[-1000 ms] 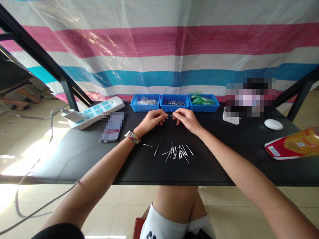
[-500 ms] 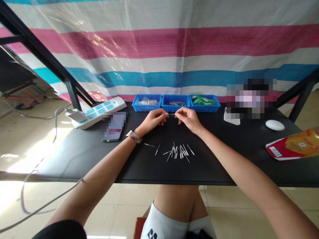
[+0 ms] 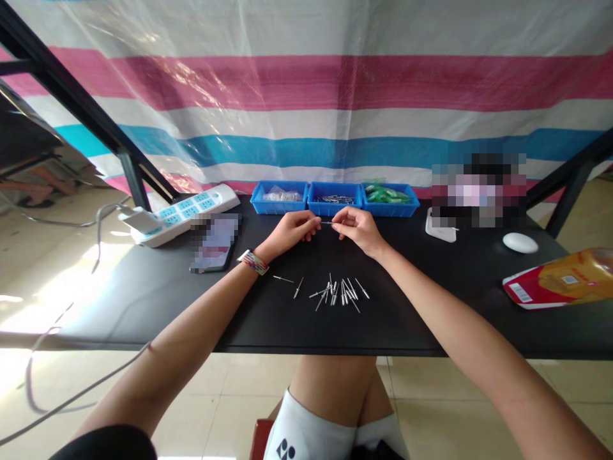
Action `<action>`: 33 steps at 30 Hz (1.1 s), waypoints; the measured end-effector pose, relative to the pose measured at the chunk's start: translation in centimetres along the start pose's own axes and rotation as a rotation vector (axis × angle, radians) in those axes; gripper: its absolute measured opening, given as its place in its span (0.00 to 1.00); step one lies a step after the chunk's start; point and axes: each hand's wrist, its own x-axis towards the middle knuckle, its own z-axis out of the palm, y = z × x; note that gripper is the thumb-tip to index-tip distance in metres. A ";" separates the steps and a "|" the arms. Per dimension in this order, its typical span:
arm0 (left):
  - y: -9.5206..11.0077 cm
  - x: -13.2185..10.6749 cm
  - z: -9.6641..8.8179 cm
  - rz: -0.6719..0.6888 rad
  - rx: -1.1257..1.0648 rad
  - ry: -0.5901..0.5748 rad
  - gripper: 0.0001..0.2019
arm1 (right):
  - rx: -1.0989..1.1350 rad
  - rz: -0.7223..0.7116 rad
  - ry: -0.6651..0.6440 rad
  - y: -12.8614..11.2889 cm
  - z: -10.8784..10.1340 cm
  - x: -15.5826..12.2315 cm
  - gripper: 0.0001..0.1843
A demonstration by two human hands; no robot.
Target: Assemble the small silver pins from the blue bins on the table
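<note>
My left hand (image 3: 292, 231) and my right hand (image 3: 355, 227) meet above the black table (image 3: 143, 294), just in front of the blue bins. Both pinch the ends of one thin metal pin (image 3: 327, 223) held level between them. Several more metal pins (image 3: 335, 292) lie scattered on the table nearer to me, below my hands. A coloured band sits on my left wrist.
Three blue bins (image 3: 334, 198) stand in a row at the table's back. A white power strip (image 3: 177, 214) and a phone (image 3: 214, 243) lie at the left. A white mouse (image 3: 520, 242) and a red-and-yellow packet (image 3: 560, 281) lie at the right.
</note>
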 end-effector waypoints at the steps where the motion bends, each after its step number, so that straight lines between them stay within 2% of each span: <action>1: 0.1 0.0 0.0 -0.008 -0.006 -0.001 0.23 | -0.008 0.000 0.002 -0.1 0.0 0.0 0.18; 5: 0.4 0.0 0.0 -0.057 -0.069 0.010 0.26 | -0.013 -0.007 0.032 -0.8 -0.5 0.2 0.16; 8: 0.2 0.2 0.0 -0.080 -0.120 0.013 0.29 | -0.014 -0.057 0.183 -1.3 -1.2 1.1 0.14; 11: -0.2 0.3 -0.1 -0.087 -0.136 0.008 0.30 | -0.115 -0.101 0.324 -1.4 -1.6 1.7 0.15; 14: -0.4 0.4 -0.1 -0.089 -0.129 0.008 0.30 | -0.324 -0.132 0.304 -1.0 -1.4 1.3 0.15; 18: -0.4 0.3 -0.1 -0.092 -0.128 0.012 0.30 | -0.544 -0.332 0.224 -1.3 -0.2 -0.3 0.12; 21: -0.4 0.3 -0.1 -0.078 -0.135 0.007 0.30 | -0.603 -0.457 0.105 -2.4 1.0 -1.7 0.12; 27: -0.2 0.2 0.0 -0.080 -0.132 0.034 0.29 | -0.576 -0.537 -0.487 -5.0 4.2 -5.3 0.11; 30: -0.1 0.1 0.0 -0.093 -0.126 0.035 0.29 | -0.721 -0.554 -0.634 -5.8 5.6 -6.7 0.08; 33: -0.1 0.1 0.0 -0.091 -0.126 0.034 0.29 | -0.880 -0.558 -0.713 -6.1 6.3 -7.2 0.06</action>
